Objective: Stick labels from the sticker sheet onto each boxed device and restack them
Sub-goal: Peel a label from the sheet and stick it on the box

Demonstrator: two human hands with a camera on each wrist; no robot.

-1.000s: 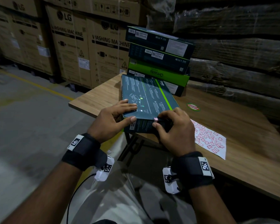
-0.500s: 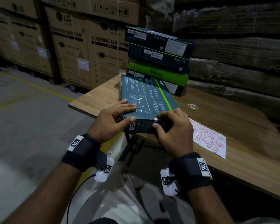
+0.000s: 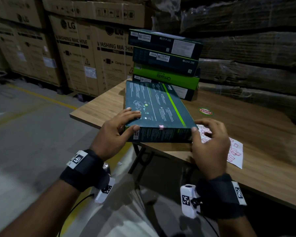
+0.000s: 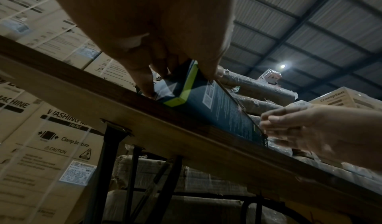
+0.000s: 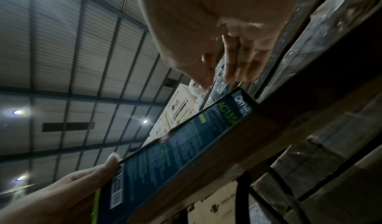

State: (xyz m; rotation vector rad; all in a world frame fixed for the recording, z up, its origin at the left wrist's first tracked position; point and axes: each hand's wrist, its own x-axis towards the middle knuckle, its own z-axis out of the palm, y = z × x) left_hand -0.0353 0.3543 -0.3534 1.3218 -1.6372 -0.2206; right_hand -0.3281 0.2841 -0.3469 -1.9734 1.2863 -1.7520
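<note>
A dark teal boxed device with a green stripe lies at the near edge of the wooden table. A small pink label sits on its near top edge. My left hand grips the box's near-left corner, fingers on top and thumb on the front side. My right hand hovers at the near-right corner with fingers loose and nothing in it; only the thumb touches the box. The white sticker sheet lies partly hidden behind that hand. A stack of several boxes stands behind the teal box.
Tall LG washing machine cartons stand on the floor at the back left. Wrapped goods line the wall behind the table. A round red and green sticker is on the tabletop right of the box. The table's left corner overhangs grey floor.
My right hand has let go of the label on the box's near edge and moved right to the corner, fingers loosening. The pink label now shows. My left hand keeps its grip.
</note>
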